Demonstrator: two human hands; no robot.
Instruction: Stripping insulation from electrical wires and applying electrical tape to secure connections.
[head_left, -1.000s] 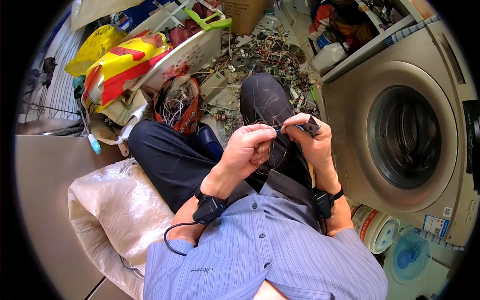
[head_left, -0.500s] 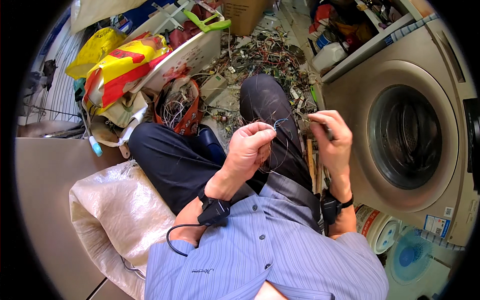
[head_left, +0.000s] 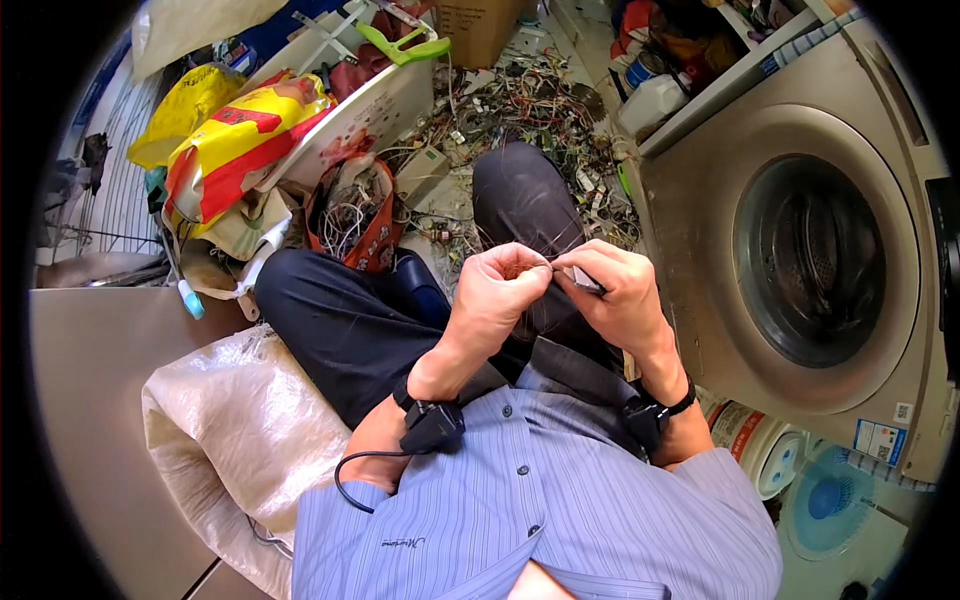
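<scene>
My left hand pinches thin, loose copper-coloured wires between thumb and fingertips, above my dark-trousered leg. My right hand is closed on a small dark, flat tool, too small to identify exactly, with its tip at the wire beside my left fingertips. A tangled heap of wires and small parts covers the floor beyond my knee. A red bag of wire stands to the left.
A washing machine is at right, with a shelf above and white buckets and blue fan-like object below. A white crate, yellow-red plastic bag and cardboard box stand left and back. A woven sack lies left of me.
My right hand went out to the right half a second ago and is now back beside my left hand. The blue piece of wire visible earlier between my fingers no longer shows.
</scene>
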